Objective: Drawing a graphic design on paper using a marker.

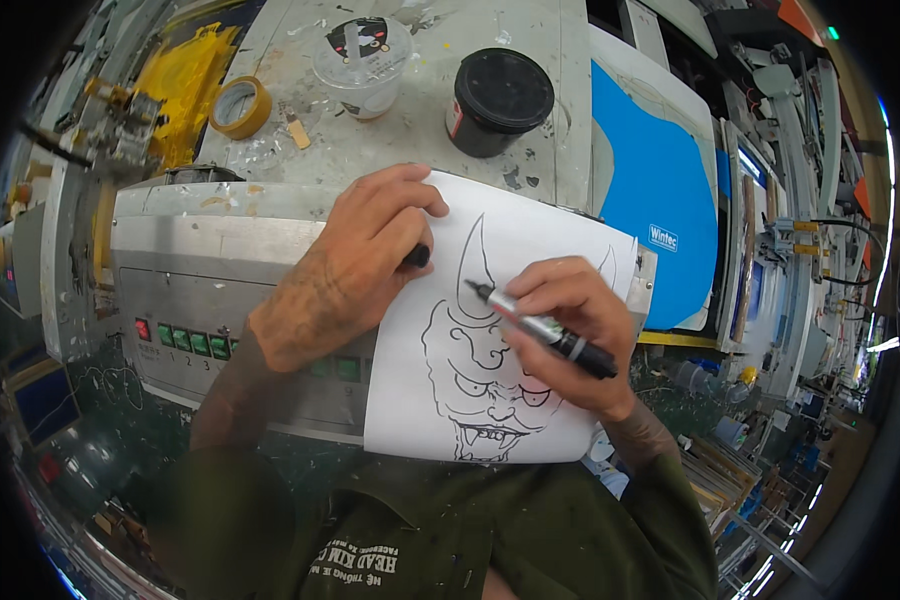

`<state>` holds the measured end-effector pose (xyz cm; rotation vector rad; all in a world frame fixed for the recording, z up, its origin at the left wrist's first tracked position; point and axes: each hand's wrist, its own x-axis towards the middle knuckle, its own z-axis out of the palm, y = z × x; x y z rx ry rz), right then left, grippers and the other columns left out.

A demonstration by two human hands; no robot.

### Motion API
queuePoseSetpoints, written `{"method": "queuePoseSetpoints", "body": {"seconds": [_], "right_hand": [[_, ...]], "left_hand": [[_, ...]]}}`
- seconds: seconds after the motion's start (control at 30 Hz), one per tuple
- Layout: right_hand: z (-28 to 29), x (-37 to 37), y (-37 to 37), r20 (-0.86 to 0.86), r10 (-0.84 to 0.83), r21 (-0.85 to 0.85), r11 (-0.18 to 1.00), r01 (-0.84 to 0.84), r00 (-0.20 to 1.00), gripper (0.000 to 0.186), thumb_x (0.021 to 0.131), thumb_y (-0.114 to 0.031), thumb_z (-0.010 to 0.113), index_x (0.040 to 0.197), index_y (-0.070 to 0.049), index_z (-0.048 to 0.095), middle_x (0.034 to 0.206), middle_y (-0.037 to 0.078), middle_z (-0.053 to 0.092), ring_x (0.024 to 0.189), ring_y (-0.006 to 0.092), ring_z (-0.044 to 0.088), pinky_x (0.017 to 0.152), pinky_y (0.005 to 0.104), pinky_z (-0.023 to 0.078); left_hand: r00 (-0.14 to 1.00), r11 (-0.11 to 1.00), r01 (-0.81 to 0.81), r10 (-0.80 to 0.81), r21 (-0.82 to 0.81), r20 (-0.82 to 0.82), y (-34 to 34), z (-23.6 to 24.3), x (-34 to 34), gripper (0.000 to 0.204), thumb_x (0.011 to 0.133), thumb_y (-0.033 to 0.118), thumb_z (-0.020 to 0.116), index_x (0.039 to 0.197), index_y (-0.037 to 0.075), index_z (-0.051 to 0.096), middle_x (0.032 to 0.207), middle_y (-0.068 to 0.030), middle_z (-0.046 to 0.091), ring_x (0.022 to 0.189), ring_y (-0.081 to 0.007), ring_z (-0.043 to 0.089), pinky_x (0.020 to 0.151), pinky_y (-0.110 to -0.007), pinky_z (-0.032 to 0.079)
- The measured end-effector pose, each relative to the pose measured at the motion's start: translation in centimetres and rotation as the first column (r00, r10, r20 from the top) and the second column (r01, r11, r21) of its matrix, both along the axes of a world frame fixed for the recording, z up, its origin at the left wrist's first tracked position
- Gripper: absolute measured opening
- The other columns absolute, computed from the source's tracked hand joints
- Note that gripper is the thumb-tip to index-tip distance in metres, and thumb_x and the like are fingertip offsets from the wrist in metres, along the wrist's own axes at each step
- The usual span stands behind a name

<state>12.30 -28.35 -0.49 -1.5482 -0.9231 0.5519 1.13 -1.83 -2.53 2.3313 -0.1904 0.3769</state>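
Note:
A large sheet of white paper [410,390] lies over the machine's front edge and bends down toward me. On it is a black line drawing [490,400] of a horned, fanged mask. My right hand [575,330] grips a black marker [550,330] with a silver band, its tip at the base of the left horn. At the sheet's upper left edge rests my left hand [365,240], fingers curled round a black marker cap [417,257]. Part of the drawing is hidden behind my right hand.
Behind the paper stand a black lidded tub [503,100] and a clear plastic cup [362,65]. A yellow tape roll [240,108] lies farther left. Red and green push buttons [198,342] line the grey front panel [210,235]. A blue sheet [650,200] lies at the right.

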Motion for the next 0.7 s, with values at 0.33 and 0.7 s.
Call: {"method": "queuePoseSetpoints", "body": {"seconds": [0.33,0.7], "right_hand": [[-1.0,4.3,1.4,0.173,0.178,0.048,0.981,-0.188,0.969,0.032,0.087,0.011,0.083,0.115,0.002,0.072,0.12,0.017,0.073,0.107,0.0214,0.076,0.09,0.0342,0.065],[-1.1,0.8,1.9,0.1,-0.028,-0.071,0.997,0.035,0.995,0.029,0.087,0.006,0.088,0.111,0.004,0.072,0.111,0.016,0.076,0.099,0.0182,0.078,0.087,0.0311,0.064]], "left_hand": [[0.986,0.986,0.141,-0.133,0.083,-0.098,0.7,1.2,-0.4,0.055,0.07,0.022,0.102,0.098,0.007,0.057,0.146,-0.0112,0.059,0.159,-0.0445,0.041,0.129,-0.063,0.038],[0.989,0.99,0.118,-0.109,0.082,-0.099,0.3,1.0,-0.6,0.056,0.068,0.026,0.102,0.098,0.007,0.059,0.141,-0.0115,0.057,0.157,-0.0443,0.043,0.128,-0.066,0.037]]}}
